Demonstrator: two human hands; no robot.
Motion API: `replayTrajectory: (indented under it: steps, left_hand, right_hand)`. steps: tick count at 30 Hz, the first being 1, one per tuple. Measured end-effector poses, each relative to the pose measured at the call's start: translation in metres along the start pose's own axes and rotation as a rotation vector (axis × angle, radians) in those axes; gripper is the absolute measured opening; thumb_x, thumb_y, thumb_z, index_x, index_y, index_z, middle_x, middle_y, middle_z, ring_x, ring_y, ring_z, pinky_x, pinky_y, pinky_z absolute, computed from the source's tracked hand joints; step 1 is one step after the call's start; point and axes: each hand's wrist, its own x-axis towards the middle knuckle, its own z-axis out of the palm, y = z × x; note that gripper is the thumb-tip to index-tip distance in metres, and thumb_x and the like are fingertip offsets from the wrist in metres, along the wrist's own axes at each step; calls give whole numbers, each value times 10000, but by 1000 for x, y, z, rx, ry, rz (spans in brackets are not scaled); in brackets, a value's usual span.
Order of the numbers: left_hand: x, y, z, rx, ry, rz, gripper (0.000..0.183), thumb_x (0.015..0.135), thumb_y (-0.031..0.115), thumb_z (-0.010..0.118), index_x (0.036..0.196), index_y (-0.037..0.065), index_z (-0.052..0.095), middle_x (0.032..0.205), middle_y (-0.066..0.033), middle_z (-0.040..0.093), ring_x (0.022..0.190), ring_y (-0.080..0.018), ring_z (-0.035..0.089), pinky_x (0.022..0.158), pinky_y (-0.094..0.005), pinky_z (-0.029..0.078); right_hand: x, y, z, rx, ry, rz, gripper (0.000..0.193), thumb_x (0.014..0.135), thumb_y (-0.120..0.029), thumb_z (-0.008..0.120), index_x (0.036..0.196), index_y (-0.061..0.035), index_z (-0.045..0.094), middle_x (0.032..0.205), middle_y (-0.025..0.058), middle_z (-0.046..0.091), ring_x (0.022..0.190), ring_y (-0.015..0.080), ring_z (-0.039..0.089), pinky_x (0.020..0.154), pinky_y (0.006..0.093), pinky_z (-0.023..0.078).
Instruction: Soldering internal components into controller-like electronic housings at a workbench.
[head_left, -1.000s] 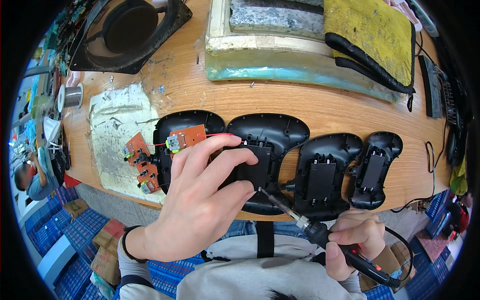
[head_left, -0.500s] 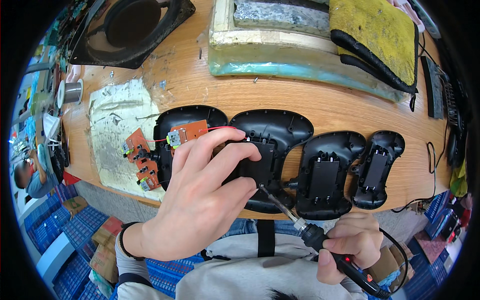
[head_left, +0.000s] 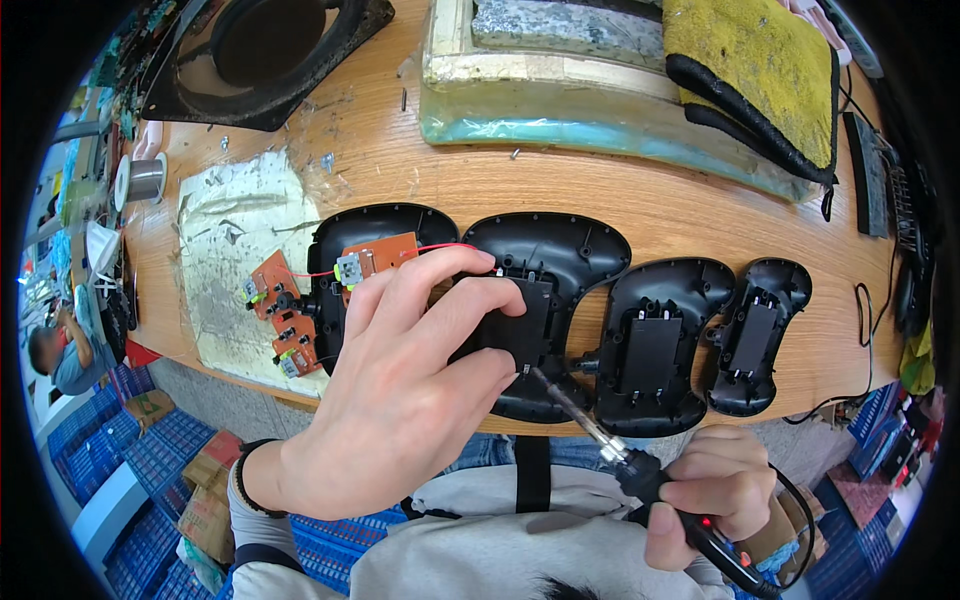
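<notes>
My left hand (head_left: pixel 405 375) is bent over the second black plastic controller shell (head_left: pixel 570 245), gripping the dark battery box (head_left: pixel 522 330) in its middle between fingers and thumb. A red wire (head_left: pixel 440 246) runs to its topmost fingertip from an orange circuit board (head_left: pixel 375 262) on the leftmost shell (head_left: pixel 400 218). My right hand (head_left: pixel 722 490) is closed around a soldering iron (head_left: pixel 640 475) with a small red light. The iron's tip is close to the metal terminal at the box's lower edge, near my left thumb; I cannot tell whether they touch.
Two more black shells (head_left: pixel 650 355) (head_left: pixel 752 335) lie to the right. More orange boards (head_left: pixel 295 340) rest at the left by a stained white sheet (head_left: pixel 240 270) and a solder spool (head_left: pixel 143 181). Behind are a speaker-like frame (head_left: pixel 265 60), a plastic-wrapped block (head_left: pixel 560 105) and a yellow cloth (head_left: pixel 755 75).
The iron's tip has drawn slightly right of the terminal, and my right hand has shifted a little to the right. My left hand keeps its grip on the battery box.
</notes>
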Motion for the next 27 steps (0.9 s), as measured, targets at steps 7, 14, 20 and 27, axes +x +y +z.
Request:
replayTrajectory:
  steps: [7, 14, 20, 27]
  left_hand:
    - [-1, 0, 1, 7, 3, 10, 119, 578, 61, 692, 670, 66, 616, 1015, -26, 539, 1074, -255, 445, 863, -373, 311]
    - [0, 1, -1, 19, -11, 3, 117, 582, 63, 692, 670, 71, 616, 1016, -23, 536, 1078, -253, 443, 863, -375, 311]
    - [4, 2, 1, 5, -3, 13, 120, 583, 72, 692, 674, 73, 613, 1017, -25, 536, 1076, -252, 443, 866, -376, 309]
    - [-12, -2, -23, -177, -18, 65, 350, 652, 94, 690, 982, 64, 577, 1145, -96, 471, 1082, -292, 446, 860, -389, 370]
  right_hand:
    - [-12, 2, -1, -44, 241, -20, 198, 677, -134, 526, 775, -23, 394, 464, 48, 396, 336, 103, 292, 352, 268, 252]
    - [-16, 2, -6, -53, 260, -7, 203, 658, -119, 527, 772, -18, 393, 479, 60, 394, 349, 107, 292, 363, 268, 266]
    - [-18, 1, -6, -113, 358, 24, 201, 661, -145, 532, 751, -36, 389, 481, 54, 393, 364, 117, 308, 384, 273, 282]
    - [-35, -5, -2, -157, 683, 125, 259, 711, -208, 566, 726, -52, 359, 617, 79, 410, 554, 155, 375, 555, 294, 315]
